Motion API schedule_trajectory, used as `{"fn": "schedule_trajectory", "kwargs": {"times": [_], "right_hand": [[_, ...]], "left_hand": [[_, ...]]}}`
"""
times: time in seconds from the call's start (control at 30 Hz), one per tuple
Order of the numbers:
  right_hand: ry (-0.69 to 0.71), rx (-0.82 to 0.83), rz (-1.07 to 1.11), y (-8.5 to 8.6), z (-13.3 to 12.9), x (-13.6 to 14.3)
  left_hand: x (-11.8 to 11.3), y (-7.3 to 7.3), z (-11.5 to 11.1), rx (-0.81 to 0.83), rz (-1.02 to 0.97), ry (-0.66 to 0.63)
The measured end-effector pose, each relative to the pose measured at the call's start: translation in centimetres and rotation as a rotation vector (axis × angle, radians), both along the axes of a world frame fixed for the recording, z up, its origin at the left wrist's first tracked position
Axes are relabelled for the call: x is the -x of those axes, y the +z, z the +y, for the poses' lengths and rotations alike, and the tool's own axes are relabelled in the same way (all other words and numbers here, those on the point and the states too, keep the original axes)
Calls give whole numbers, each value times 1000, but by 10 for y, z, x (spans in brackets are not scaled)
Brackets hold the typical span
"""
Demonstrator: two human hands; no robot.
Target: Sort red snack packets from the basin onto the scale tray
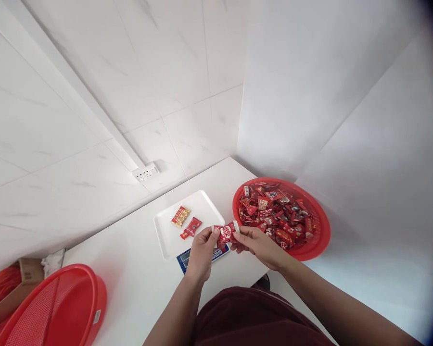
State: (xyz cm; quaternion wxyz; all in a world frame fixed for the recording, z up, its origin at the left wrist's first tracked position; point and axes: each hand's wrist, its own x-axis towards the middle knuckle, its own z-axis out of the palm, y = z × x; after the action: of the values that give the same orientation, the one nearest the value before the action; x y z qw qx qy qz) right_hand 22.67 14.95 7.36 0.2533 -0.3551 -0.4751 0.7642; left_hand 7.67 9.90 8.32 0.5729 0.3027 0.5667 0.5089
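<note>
Between my two hands is a red candy packet with white ends and white lettering. My left hand pinches its left end, and my right hand grips the right end. Beyond my left hand stands a scale with a white tray and a blue keypad panel, partly covered by that hand. On the tray lie a yellow-and-red packet and some small red packets. A red basket full of red-wrapped candies sits to the right of my right hand.
Another red basket stands at the lower left, next to a cardboard box. The white table meets a tiled wall at the back. A power socket strip is on that wall.
</note>
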Motion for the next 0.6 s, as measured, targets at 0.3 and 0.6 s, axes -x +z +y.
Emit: {"fn": "schedule_trajectory", "kwargs": {"times": [0.3, 0.6], "right_hand": [[-104, -78, -113, -2, -3, 13], [-107, 6, -62, 1, -5, 19]], "left_hand": [[8, -4, -12, -87, 325, 189], [9, 2, -14, -78, 118, 130]]}}
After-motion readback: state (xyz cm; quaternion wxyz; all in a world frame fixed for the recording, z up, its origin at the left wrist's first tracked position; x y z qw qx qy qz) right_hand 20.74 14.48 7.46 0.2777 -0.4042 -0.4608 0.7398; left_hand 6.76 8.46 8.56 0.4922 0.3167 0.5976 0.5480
